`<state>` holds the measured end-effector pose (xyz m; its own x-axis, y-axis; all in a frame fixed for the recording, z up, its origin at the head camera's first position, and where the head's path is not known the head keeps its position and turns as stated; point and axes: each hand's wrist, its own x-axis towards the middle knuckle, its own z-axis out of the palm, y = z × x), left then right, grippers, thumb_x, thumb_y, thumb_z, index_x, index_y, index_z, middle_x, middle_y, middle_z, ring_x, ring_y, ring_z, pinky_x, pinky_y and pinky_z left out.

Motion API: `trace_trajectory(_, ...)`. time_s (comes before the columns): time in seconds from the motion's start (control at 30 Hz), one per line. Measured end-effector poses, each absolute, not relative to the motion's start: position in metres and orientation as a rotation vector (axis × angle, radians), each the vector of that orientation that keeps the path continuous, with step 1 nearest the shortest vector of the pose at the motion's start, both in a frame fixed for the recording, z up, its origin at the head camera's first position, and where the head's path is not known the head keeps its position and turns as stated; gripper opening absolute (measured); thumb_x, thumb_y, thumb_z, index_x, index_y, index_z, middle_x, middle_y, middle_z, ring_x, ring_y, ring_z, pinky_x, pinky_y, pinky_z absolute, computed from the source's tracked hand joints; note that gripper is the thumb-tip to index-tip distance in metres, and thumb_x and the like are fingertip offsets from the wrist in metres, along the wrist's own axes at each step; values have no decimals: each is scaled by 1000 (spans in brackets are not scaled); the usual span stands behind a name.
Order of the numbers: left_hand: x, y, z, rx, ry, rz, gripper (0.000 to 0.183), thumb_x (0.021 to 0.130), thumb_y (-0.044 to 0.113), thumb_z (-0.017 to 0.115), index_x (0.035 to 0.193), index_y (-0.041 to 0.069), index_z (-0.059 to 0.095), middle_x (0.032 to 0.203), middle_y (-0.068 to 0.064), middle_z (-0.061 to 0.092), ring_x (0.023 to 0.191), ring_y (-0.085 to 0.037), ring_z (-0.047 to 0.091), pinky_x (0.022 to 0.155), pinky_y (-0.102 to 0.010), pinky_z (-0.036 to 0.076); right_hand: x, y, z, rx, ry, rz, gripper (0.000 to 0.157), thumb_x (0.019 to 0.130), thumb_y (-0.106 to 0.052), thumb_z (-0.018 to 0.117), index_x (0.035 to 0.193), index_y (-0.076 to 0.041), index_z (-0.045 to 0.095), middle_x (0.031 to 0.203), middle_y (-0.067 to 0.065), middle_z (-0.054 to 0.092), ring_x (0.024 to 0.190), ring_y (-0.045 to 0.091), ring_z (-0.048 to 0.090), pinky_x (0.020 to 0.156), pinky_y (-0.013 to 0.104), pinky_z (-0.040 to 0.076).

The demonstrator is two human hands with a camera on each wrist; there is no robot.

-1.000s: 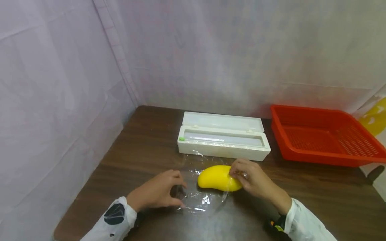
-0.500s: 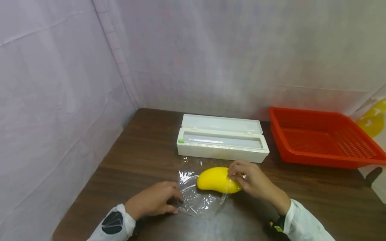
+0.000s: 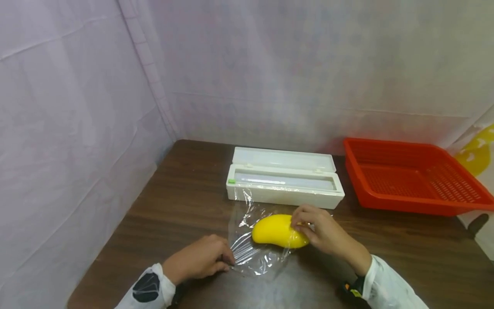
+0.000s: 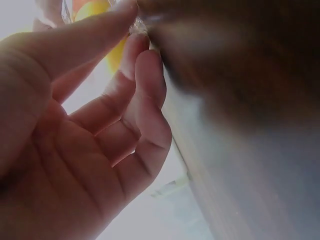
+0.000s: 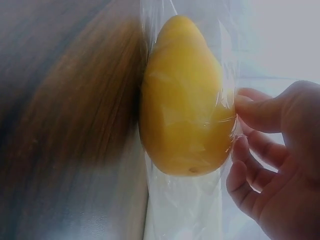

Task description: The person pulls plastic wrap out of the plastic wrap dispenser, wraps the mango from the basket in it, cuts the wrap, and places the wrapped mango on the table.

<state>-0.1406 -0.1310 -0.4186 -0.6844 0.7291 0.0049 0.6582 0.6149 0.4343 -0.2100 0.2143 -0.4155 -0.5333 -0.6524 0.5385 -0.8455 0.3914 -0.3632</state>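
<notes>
The yellow fruit (image 3: 271,231) lies well in from the left and far edges of the surface (image 3: 181,193); the right hand (image 3: 322,229) pinches clear film (image 3: 257,260) against it; the left hand (image 3: 201,256) pinches a near-left corner; lifting that corner taut before folding should limit creases.

Looks forward and down from head over surface (image 3: 173,193); from wrists, looks close past hands (image 4: 90,135) (image 5: 295,165); shares yellow fruit (image 3: 272,231) across all three.

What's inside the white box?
Its lid is up, so you can see the top of a pale, shiny roll inside the box. The roll's underside and whatever lies beneath it are covered, so I can't tell.
</notes>
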Motion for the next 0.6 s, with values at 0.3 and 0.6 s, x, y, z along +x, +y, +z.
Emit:
trace_trajectory(0.3,-141,-125,-412,1289,2749,542,6,90,16,73,92,20,78,89,11,70,82,1,61,76,-18,54,-210,216,-417,1283,-2384,827,28,80,2,79,103,-14,78,102,-6,69,91,9,64,78,29,57)
trace_trajectory(0.6,-140,-119,-385,1375,2848,524,7,89,12,74,92,18,77,85,9,63,75,0,57,70,-16,52,-211,215,-418,1322,-2377,762,28,82,1,78,108,-11,79,101,-1,67,87,11,61,74,26,55)
